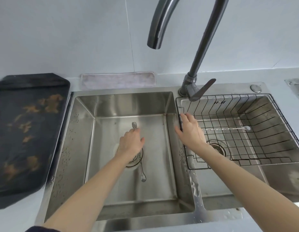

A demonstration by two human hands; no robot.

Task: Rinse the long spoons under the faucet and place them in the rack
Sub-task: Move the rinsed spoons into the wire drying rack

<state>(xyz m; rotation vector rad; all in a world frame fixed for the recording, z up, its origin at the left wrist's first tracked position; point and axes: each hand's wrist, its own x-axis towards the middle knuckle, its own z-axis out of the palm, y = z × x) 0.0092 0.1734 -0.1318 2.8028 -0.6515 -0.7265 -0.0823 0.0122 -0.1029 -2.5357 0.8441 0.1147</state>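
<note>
My left hand (131, 143) reaches down into the left sink basin (112, 190) and closes on a long spoon (142, 171); its forked end sticks out past my fingers and its bowl lies beyond the drain toward me. My right hand (191, 129) hovers open over the left edge of the black wire rack (262, 144) in the right basin, holding nothing. One long spoon (229, 129) with a twisted handle lies flat across the rack floor, its bowl pointing right. The dark faucet spout (153, 42) hangs above the left basin, with no water running.
The faucet lever (202, 89) stands behind the rack's left corner. A dark, stained tray (28, 131) lies on the counter to the left. A folded grey cloth (118, 81) sits behind the left basin. Water droplets cover the divider between the basins.
</note>
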